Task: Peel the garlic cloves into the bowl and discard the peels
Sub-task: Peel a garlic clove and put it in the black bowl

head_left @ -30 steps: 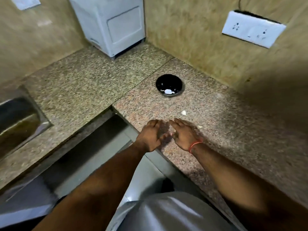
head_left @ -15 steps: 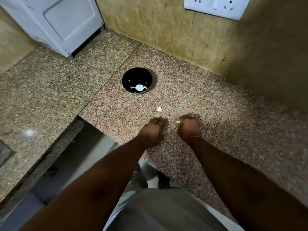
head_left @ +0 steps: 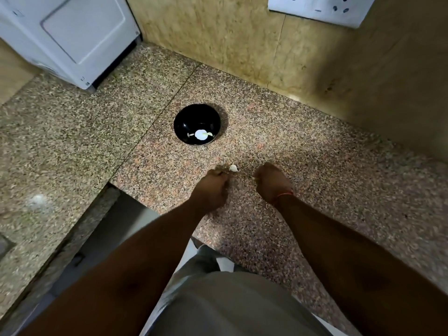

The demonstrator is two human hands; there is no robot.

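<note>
Since half a second ago both hands have drawn apart on the granite tabletop (head_left: 327, 166): left hand (head_left: 211, 189) and right hand (head_left: 271, 181) are curled, contents not discernible, a garlic clove (head_left: 233, 168) lying just beyond the left knuckles, short of the black bowl (head_left: 196, 124).

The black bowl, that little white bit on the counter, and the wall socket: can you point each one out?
black bowl (head_left: 185, 118): head view, on its dark inner wall.
white bit (head_left: 233, 168): head view, on its middle, lying on the counter by the left hand.
wall socket (head_left: 315, 7): head view, on its white faceplate.
</note>
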